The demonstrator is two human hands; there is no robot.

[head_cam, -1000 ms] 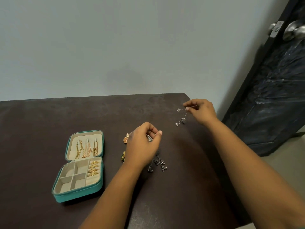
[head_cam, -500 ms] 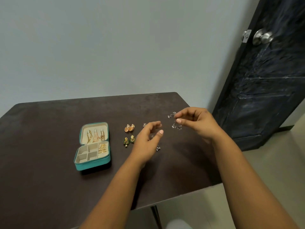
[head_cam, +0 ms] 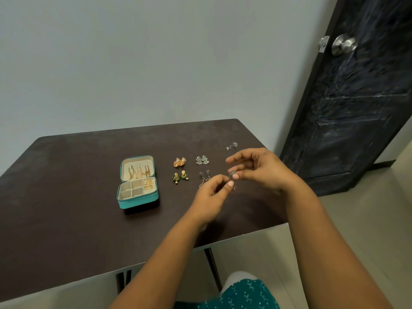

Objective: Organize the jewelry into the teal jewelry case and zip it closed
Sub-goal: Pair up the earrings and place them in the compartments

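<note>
The teal jewelry case (head_cam: 138, 198) lies open on the dark table (head_cam: 66, 197), left of centre in the frame, its lid tilted back toward the wall. The lid lining carries several gold chains (head_cam: 139, 171); the divided tray below holds gold rings (head_cam: 149, 185) in its right-hand compartment, and the other compartments show only pale lining. To the right of the case, four pairs of earrings lie on the table surface: an orange-gold pair (head_cam: 179, 162), a green-and-gold pair (head_cam: 180, 176) just below it, a silver fan-shaped pair (head_cam: 202, 160) further right, and a dark silver drop pair (head_cam: 204, 177) below that, partly hidden by the left hand. A single silver earring (head_cam: 232, 146) lies apart, near the upper right part of the table. Both hands are raised above the table at centre right of the frame. The right hand (head_cam: 260, 170) pinches a small silver earring (head_cam: 233, 174) between thumb and forefinger, with the remaining fingers loosely spread above. The left hand (head_cam: 211, 197) is curled, its thumb and forefinger tips meeting just below that earring; whether they grasp a part of it cannot be told. A dark door (head_cam: 356, 103) with a metal knob (head_cam: 343, 44) fills the upper right of the frame, and a teal patterned garment (head_cam: 243, 295) shows at the lower edge.
</note>
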